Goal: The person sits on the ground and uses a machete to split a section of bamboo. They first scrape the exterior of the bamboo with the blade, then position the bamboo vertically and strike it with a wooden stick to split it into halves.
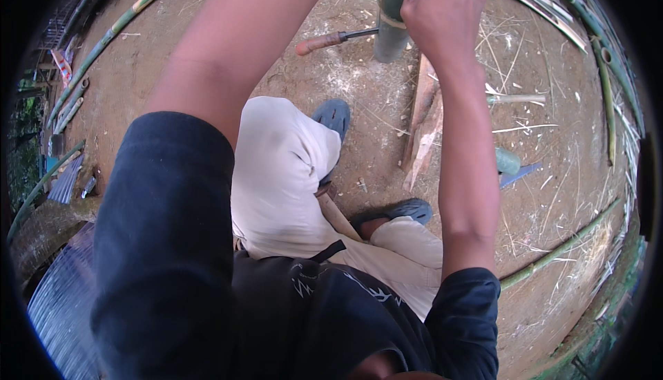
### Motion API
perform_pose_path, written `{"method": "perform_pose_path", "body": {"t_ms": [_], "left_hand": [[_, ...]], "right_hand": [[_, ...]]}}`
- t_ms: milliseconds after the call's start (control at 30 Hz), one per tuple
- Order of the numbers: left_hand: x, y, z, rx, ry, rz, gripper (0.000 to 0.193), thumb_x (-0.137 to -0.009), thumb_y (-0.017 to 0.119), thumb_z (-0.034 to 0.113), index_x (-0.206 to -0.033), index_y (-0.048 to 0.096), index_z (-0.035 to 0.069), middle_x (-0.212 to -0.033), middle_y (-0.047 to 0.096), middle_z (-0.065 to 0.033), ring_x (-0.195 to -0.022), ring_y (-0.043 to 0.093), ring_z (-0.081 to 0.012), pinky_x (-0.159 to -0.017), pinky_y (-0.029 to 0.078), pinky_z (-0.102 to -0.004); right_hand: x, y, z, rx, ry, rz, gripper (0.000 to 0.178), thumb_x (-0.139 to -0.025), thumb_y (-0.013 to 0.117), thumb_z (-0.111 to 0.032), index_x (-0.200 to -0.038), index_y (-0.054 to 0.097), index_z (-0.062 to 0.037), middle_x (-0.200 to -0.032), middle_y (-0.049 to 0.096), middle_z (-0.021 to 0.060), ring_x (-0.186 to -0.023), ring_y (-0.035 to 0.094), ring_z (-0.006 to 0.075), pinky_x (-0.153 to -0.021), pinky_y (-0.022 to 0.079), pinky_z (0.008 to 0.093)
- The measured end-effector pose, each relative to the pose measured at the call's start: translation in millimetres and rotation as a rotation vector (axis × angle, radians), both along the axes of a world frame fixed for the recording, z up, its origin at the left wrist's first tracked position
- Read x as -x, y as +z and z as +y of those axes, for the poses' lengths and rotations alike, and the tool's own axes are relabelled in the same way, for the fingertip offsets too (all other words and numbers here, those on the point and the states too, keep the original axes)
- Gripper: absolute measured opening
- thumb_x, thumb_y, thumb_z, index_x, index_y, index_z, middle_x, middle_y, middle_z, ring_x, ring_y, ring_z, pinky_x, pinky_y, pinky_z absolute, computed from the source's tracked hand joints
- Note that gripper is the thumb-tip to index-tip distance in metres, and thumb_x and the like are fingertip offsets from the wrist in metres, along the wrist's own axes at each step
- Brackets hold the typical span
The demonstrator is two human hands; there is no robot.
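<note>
My right hand (442, 7) is at the top of the view, thumb and fingers wrapped round the upper part of an upright green bamboo pole (392, 7). The pole's lower end is near the dirt floor, and its top runs out of the picture. My left arm reaches up past the upper edge, so that hand is hidden. Left of the pole is a tool with a worn wooden handle (322, 43) and a dark metal shank. The shank's tip meets the pole's outline; whether it touches I cannot tell.
A split wooden board (423, 121) lies beside my right forearm. Past it are a short bamboo piece (507, 161) and a flat blue pointed thing (523, 174). Long bamboo poles (114, 31) edge the ground at left, with more poles and split strips (542, 7) at right.
</note>
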State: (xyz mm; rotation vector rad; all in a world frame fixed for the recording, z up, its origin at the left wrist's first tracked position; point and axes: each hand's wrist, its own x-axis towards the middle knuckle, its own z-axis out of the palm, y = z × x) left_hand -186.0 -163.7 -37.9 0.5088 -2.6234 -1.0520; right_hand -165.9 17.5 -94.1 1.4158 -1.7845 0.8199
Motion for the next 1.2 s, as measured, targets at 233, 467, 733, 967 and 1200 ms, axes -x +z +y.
{"method": "perform_pose_path", "body": {"t_ms": [233, 467, 733, 967, 1200], "left_hand": [[27, -24, -20, -0.165, 0.112, 0.515, 0.065, -0.103, 0.042, 0.051, -0.087, 0.076, -0.003, -0.085, 0.074, -0.0187, -0.076, 0.071, -0.0277, -0.078, 0.054, -0.0409], [-135, -212, -80, -0.005, 0.011, -0.306, 0.061, -0.094, 0.056, 0.059, -0.123, 0.062, 0.006, -0.102, 0.068, -0.0243, -0.090, 0.069, -0.0350, -0.084, 0.051, -0.0465], [-176, -272, -50, 0.237, -0.026, -0.361, 0.025, -0.083, 0.073, 0.025, -0.095, 0.067, 0.004, -0.082, 0.069, -0.0231, -0.078, 0.068, -0.0417, -0.070, 0.052, -0.0466], [-157, -283, -65, 0.075, 0.055, -0.438, 0.017, -0.082, 0.068, 0.020, -0.092, 0.071, 0.007, -0.090, 0.072, -0.0213, -0.089, 0.069, -0.0411, -0.079, 0.054, -0.0493], [-140, -270, -50, 0.083, 0.122, -0.480, 0.021, -0.082, 0.067, 0.022, -0.095, 0.073, 0.007, -0.097, 0.072, -0.0238, -0.094, 0.069, -0.0414, -0.084, 0.054, -0.0490]], "right_hand": [[12, 2, 7, -0.018, -0.155, 0.049, 0.028, -0.092, 0.069, -0.038, -0.099, 0.065, -0.0103, -0.100, 0.065, 0.0037, -0.108, 0.056, 0.0290, -0.090, 0.042, 0.0458], [3, -5, -4, 0.056, -0.106, -0.068, 0.030, -0.089, 0.073, -0.033, -0.099, 0.064, -0.0066, -0.101, 0.064, 0.0085, -0.112, 0.055, 0.0301, -0.094, 0.042, 0.0468], [-2, -60, 73, 0.589, 0.062, -0.854, 0.030, -0.098, 0.061, -0.016, -0.124, 0.056, -0.0025, -0.131, 0.058, 0.0176, -0.120, 0.058, 0.0307, -0.099, 0.048, 0.0465], [-81, -294, 170, -0.657, -0.820, -0.975, 0.088, -0.083, 0.078, -0.032, -0.146, 0.031, 0.0069, -0.129, 0.052, 0.0361, -0.119, 0.052, 0.0536, -0.103, 0.043, 0.0547], [-34, -323, 189, -0.425, -0.834, -1.285, 0.065, -0.084, 0.073, -0.028, -0.131, 0.046, 0.0088, -0.107, 0.064, 0.0316, -0.103, 0.066, 0.0423, -0.087, 0.052, 0.0504]]}}
